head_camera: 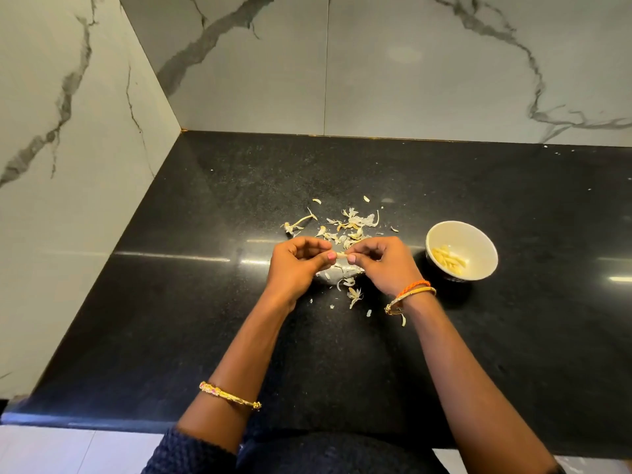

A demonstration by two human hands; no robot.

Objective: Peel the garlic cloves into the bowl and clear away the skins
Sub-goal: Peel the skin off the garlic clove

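Papery, curled garlic skins (345, 227) lie scattered on the glossy black speckled surface (205, 302), and the round white bowl (478, 241) to your right holds smooth pale peeled cloves (448, 260). Your left hand (297, 263) and right hand (383, 261) meet above the skins, curled fingers pinching one small garlic clove (341, 256) between the thumbs.

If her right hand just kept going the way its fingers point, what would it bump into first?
Most likely the left hand: the right hand points leftward at it, both pinching one small pale garlic clove between their fingertips.
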